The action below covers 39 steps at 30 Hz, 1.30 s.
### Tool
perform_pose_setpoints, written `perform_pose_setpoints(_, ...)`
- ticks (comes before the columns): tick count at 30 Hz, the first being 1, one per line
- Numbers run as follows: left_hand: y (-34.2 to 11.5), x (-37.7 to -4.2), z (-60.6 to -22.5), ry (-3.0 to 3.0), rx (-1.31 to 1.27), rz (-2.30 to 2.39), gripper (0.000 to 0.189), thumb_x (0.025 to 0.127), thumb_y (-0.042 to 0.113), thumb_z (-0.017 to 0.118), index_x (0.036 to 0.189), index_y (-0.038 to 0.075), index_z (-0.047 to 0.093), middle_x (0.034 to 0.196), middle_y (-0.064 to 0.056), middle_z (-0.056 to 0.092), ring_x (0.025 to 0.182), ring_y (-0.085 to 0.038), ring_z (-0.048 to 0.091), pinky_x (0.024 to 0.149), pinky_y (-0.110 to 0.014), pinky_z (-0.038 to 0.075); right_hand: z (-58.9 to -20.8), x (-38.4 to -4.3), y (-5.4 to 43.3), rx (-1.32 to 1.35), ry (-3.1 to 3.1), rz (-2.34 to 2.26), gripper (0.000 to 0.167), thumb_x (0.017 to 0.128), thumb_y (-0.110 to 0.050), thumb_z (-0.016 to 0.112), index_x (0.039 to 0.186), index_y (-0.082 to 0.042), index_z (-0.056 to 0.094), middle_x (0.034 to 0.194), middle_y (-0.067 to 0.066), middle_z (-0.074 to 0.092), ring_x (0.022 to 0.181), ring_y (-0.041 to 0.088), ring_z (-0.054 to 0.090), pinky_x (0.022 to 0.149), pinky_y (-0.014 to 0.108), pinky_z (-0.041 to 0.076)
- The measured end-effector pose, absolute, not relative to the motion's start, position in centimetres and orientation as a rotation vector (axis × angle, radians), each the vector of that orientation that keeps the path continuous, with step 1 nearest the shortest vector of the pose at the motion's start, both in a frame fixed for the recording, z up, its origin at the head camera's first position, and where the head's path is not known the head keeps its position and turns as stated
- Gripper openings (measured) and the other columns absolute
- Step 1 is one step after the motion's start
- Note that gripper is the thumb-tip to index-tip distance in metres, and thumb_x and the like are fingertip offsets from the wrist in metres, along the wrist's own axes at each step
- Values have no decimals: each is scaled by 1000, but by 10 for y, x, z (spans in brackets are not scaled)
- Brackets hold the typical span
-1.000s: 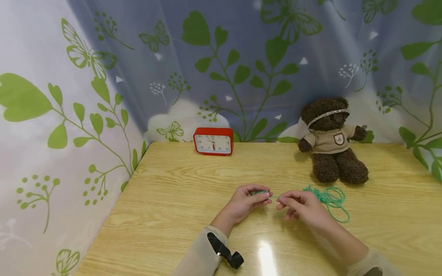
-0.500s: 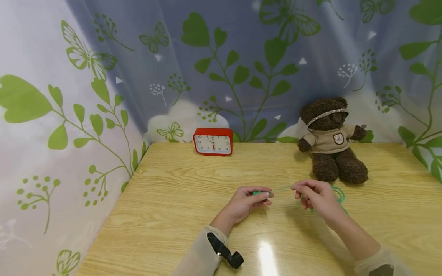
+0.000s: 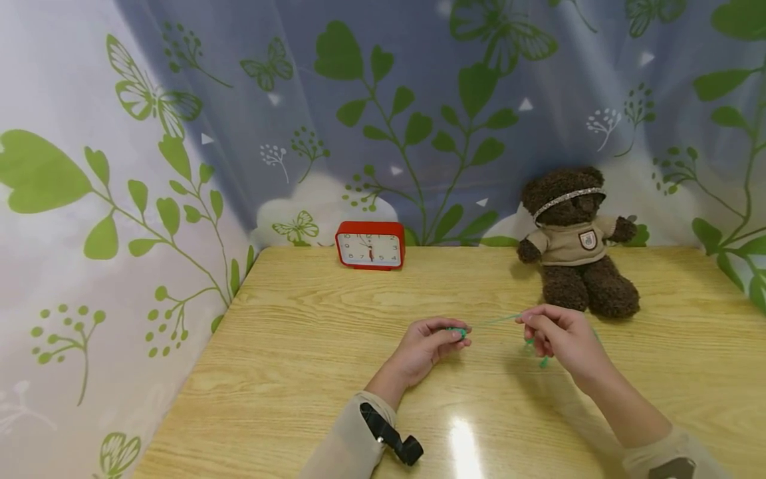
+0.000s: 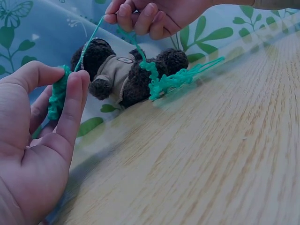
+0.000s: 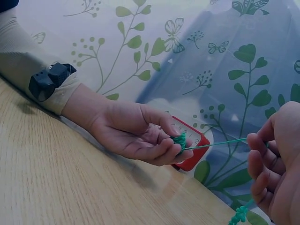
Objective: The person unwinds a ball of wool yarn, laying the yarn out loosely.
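Note:
A small knotted bundle of green yarn (image 4: 57,96) is pinched between the thumb and fingers of my left hand (image 3: 421,347), low over the table. From it a thin strand (image 5: 215,144) runs taut, up and to the right, to my right hand (image 3: 568,342). The thumb and forefinger of that hand pinch the strand, while its other fingers curl loosely. Beyond the pinch the yarn hangs down into a loose, kinked tangle with long loops (image 4: 173,82), near the bear's legs in the left wrist view. In the head view my right hand hides most of this tangle.
A brown teddy bear (image 3: 574,246) in a beige top sits at the back right of the wooden table (image 3: 287,319). A red alarm clock (image 3: 370,246) stands at the back, left of the bear. Leaf-patterned cloth (image 3: 407,133) hangs behind.
My right hand has moved right and slightly up, drawing the strand between the hands longer. My left hand has stayed almost in place, still holding the bundle.

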<state>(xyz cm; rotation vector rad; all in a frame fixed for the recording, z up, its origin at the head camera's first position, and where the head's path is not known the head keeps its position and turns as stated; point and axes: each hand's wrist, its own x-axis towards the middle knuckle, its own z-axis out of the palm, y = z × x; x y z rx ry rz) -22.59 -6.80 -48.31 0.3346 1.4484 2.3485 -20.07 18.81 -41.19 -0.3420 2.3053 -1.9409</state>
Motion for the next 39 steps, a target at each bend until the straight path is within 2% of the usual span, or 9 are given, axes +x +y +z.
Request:
perform_pose_setpoints(11, -70, -225, -484, 1445, 305, 2322, 21, 96, -3, 51, 110, 3, 66, 109, 0, 69, 93, -10, 70, 88, -20, 59, -413, -200, 189, -346, 2292, -1960, 24, 105, -23, 52, 98, -10, 71, 75, -1, 63, 54, 14, 51, 46, 34, 42)
perform_pose_setpoints(17, -69, -226, -482, 1462, 278, 2325, 9, 100, 10, 58, 100, 10, 66, 109, -1, 70, 91, -9, 70, 88, -19, 59, -412, -202, 191, -376, 2277, -1984, 23, 106, -21, 51, 98, -11, 71, 75, 1, 63, 53, 14, 51, 45, 34, 41)
perform_pose_setpoints(22, -68, -227, -484, 1523, 252, 2330, 14, 97, 0, 60, 97, 11, 69, 109, 0, 70, 90, -10, 70, 84, -19, 59, -411, -203, 193, -396, 2285, -2003, 23, 106, -20, 51, 97, -11, 71, 74, -3, 64, 52, 14, 51, 45, 34, 40)
perform_pose_setpoints(25, -67, -228, -486, 1541, 248, 2338, 17, 97, -3, 59, 103, 8, 69, 108, 0, 70, 89, -10, 70, 83, -18, 59, -411, -202, 193, -396, 2283, -2023, 24, 105, -20, 52, 96, -11, 72, 72, -5, 63, 52, 14, 51, 45, 33, 40)
perform_pose_setpoints(32, -67, -228, -485, 1521, 215, 2355, 23, 97, 0, 58, 118, -2, 68, 114, -4, 71, 87, -9, 71, 80, -17, 59, -408, -202, 196, -388, 2251, -2085, 23, 105, -17, 53, 96, -11, 73, 72, -3, 63, 52, 15, 51, 45, 30, 44)
perform_pose_setpoints(36, -67, -228, -485, 1499, 199, 2367, 23, 97, 0, 58, 116, -3, 69, 116, -6, 71, 87, -9, 71, 80, -17, 59, -407, -202, 198, -388, 2216, -2118, 23, 105, -16, 52, 95, -10, 73, 72, -3, 63, 52, 15, 50, 44, 30, 45)
perform_pose_setpoints(39, -68, -229, -485, 1503, 190, 2379, 17, 96, -1, 60, 110, 1, 70, 114, -6, 71, 88, -9, 71, 82, -18, 59, -406, -202, 198, -392, 2203, -2129, 23, 105, -16, 52, 95, -10, 72, 72, -3, 63, 53, 15, 49, 44, 30, 44)
